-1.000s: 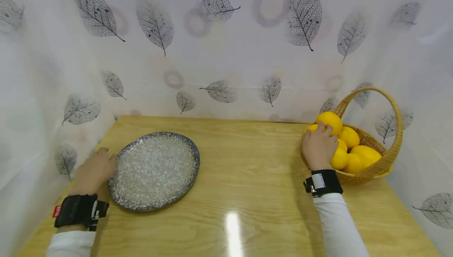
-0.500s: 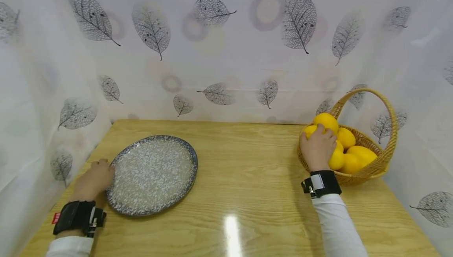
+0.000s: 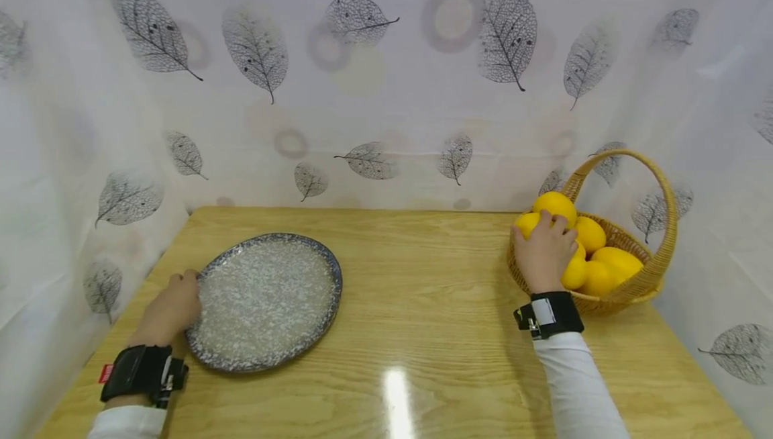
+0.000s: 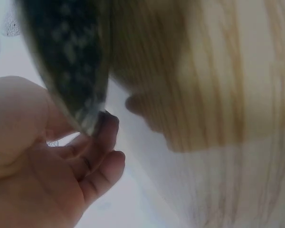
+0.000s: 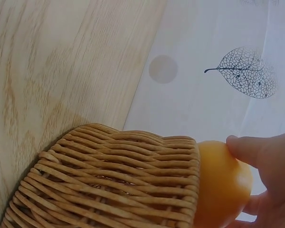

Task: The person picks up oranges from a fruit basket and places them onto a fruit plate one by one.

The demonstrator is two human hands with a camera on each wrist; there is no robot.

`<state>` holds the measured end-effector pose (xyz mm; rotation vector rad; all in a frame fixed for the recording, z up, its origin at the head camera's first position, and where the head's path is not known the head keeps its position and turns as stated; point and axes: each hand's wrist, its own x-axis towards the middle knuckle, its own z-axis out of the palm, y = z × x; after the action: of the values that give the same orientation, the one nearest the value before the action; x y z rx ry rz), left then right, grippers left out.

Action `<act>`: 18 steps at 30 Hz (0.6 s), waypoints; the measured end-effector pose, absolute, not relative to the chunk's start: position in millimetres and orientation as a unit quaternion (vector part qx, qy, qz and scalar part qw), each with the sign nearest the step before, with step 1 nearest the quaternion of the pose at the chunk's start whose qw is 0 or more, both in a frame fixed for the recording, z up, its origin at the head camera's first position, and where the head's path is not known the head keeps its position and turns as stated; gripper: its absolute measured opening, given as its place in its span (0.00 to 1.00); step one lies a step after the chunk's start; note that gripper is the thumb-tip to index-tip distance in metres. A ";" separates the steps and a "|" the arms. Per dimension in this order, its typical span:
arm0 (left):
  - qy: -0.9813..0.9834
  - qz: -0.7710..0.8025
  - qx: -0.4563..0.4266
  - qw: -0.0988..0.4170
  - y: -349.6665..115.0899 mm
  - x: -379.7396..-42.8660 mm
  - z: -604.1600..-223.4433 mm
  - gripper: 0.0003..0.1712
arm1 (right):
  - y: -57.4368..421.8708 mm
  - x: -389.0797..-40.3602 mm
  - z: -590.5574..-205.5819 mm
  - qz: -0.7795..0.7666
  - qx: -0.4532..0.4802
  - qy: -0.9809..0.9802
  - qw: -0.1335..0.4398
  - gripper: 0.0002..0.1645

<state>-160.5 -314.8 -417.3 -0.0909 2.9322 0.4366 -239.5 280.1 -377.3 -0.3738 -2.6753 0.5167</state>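
Observation:
My left hand (image 3: 169, 308) is at the left rim of a speckled grey oval plate (image 3: 266, 301) with a dark edge. In the left wrist view, the dark plate rim (image 4: 78, 71) lies between the thumb side and the curled fingers (image 4: 107, 168), which grip it. My right hand (image 3: 545, 251) reaches into a wicker basket (image 3: 655, 278) and holds a lemon (image 5: 223, 185) at the basket's left side. Its thumb presses one side of the fruit, and the other fingers are partly hidden behind it. Several more lemons (image 3: 619, 264) fill the basket.
Both things stand on a light wooden table (image 3: 410, 291), the plate left and the basket right. A tall arched handle (image 3: 667, 211) rises over the basket. A white leaf-print curtain (image 3: 386, 90) surrounds the table's back and sides.
The left hand has moved slightly to the right and nearer, and the plate has lately shifted a little right with it. My right hand stays on the lemon. The head view has shifted slightly.

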 end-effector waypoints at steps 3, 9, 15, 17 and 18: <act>0.986 0.152 -0.001 0.070 -309.8 -161.7 -420.6 0.26 | 278.7 -239.4 -378.1 0.179 -0.136 -0.955 0.192 0.43; 0.986 0.154 0.028 0.053 -292.5 -166.4 -424.1 0.25 | 278.5 -239.0 -380.0 0.185 -0.138 -0.954 0.193 0.41; 0.987 0.146 0.059 0.031 -272.7 -167.5 -425.5 0.24 | 279.7 -241.1 -381.3 0.196 -0.131 -0.951 0.198 0.38; 0.986 0.152 0.063 0.037 -266.2 -168.1 -424.3 0.25 | 279.6 -241.6 -381.4 0.202 -0.131 -0.949 0.203 0.37; 0.985 0.156 0.062 0.042 -262.5 -168.7 -423.5 0.25 | 279.4 -241.8 -381.6 0.206 -0.132 -0.948 0.206 0.37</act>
<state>-168.7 -262.5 -423.5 0.1900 3.0135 0.4776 -241.8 279.4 -381.6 -0.3672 -2.6407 0.5742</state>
